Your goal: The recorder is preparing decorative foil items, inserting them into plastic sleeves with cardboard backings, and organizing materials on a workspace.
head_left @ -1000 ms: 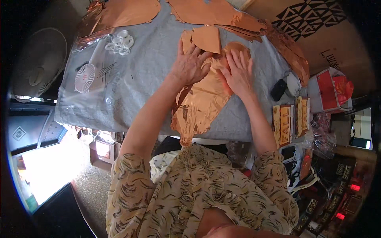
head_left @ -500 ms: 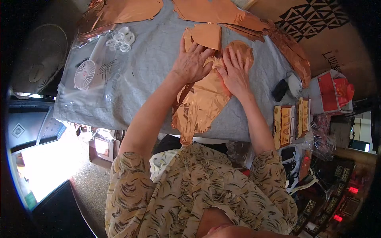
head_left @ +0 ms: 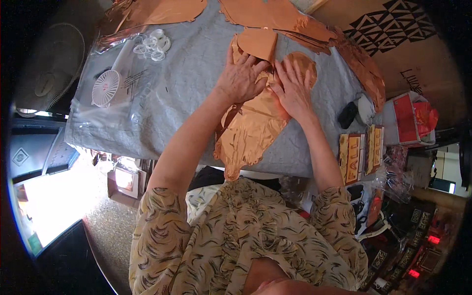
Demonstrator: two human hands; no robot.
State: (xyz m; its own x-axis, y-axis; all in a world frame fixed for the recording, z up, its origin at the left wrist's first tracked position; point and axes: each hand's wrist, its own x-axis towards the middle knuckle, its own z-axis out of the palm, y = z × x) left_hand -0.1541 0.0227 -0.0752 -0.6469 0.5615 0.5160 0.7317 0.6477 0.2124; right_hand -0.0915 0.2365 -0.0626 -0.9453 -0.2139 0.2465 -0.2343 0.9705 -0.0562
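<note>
A flat, deflated copper-coloured foil balloon (head_left: pixel 250 130) lies on a grey cloth, partly folded, its narrow neck hanging toward me over the table's near edge. My left hand (head_left: pixel 239 81) rests on its upper left part, fingers spread, next to a matte folded flap (head_left: pixel 258 43). On the upper right part lies my right hand (head_left: pixel 293 91), its fingers stretched out flat near a rounded lobe (head_left: pixel 304 63). Both palms press on the foil without gripping it. The layers under my fingers are hidden.
More flat copper foil balloons (head_left: pixel 280 22) lie along the far edge. At left are a small white fan (head_left: pixel 105 88) in a clear bag and coiled white ribbon (head_left: pixel 156 45). A black object (head_left: pixel 347 114), boxes (head_left: pixel 350 157) and a red-and-white container (head_left: pixel 405 118) stand at right.
Both hands keep nearly the same place on the foil. The whole view has shifted slightly.
</note>
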